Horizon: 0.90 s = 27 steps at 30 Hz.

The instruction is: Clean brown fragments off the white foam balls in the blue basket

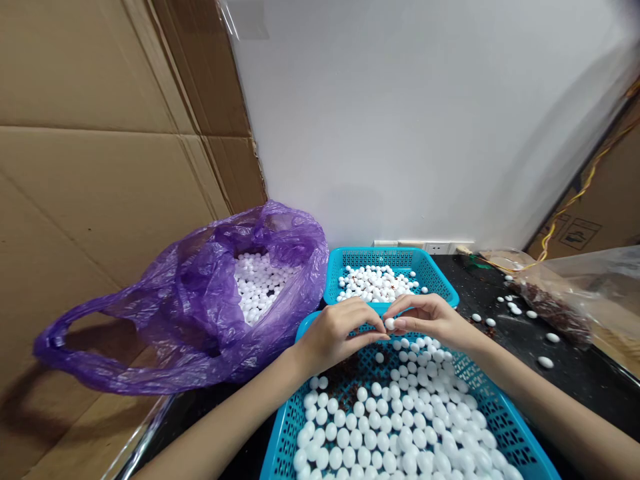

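A small white ball (389, 324) is pinched between the thumb and fingers of my right hand (434, 320). My left hand (345, 330) meets it from the left, its thumb and fingertips pressed close together; whatever is between them is too small to make out. Both hands are above the far edge of a large blue basket (517, 427), which holds many white balls (383, 423) and some dark reddish-brown bits (345, 380) at its far left. Just behind stands a smaller blue basket (435, 277) with more white balls (375, 283) and a few reddish bits.
An open purple plastic bag (200, 300) full of white balls lies left. Loose balls (545, 362) and a clear bag of dark reddish pieces (555, 310) are on the black table (585, 393) at right. Cardboard (90, 200), a wall (400, 120) and a yellow cord (575, 195) surround it.
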Tool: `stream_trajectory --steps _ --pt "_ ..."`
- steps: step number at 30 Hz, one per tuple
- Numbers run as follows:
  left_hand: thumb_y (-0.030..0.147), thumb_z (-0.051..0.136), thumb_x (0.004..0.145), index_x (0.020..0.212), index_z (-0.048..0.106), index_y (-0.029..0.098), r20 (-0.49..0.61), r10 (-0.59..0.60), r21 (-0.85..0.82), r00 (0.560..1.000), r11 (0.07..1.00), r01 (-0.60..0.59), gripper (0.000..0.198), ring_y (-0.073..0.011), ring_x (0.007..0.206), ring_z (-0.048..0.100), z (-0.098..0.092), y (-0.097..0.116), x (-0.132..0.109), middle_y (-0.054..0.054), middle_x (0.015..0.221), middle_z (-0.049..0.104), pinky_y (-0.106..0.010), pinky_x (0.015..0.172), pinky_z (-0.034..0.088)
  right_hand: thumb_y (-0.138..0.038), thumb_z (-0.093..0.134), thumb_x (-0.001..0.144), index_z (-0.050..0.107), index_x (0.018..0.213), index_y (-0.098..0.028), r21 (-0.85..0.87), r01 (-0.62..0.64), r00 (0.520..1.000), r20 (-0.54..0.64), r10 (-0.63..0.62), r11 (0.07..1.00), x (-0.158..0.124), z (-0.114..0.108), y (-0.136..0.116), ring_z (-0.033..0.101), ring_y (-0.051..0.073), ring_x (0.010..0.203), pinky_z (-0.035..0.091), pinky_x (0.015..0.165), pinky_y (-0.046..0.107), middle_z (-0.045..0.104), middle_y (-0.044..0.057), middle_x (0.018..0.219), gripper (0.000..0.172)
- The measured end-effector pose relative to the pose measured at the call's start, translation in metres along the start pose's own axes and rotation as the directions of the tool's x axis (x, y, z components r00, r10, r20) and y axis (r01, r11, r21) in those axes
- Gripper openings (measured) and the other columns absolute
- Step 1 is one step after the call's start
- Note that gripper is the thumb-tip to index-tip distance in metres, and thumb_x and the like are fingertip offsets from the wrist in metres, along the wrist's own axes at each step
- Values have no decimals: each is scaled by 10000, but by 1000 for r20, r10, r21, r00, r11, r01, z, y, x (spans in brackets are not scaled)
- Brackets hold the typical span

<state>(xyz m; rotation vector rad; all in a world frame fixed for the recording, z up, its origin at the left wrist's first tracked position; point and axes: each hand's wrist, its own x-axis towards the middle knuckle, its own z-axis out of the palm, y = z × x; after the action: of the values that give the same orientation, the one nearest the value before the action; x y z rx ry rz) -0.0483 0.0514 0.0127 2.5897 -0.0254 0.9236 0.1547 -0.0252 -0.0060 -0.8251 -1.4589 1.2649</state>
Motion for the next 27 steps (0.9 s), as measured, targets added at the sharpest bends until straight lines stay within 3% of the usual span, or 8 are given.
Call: stream_trajectory --steps 27 --pt "186 563 872 869 609 121 107 -10 -20 994 1000 13 80 -133 756 588 -3 2 -2 -47 800 654 -258 719 462 -170 665 807 737 922 -219 -97 26 998 63 -19 995 1 -1 -1 635 114 765 528 684 218 684 42 864 144"
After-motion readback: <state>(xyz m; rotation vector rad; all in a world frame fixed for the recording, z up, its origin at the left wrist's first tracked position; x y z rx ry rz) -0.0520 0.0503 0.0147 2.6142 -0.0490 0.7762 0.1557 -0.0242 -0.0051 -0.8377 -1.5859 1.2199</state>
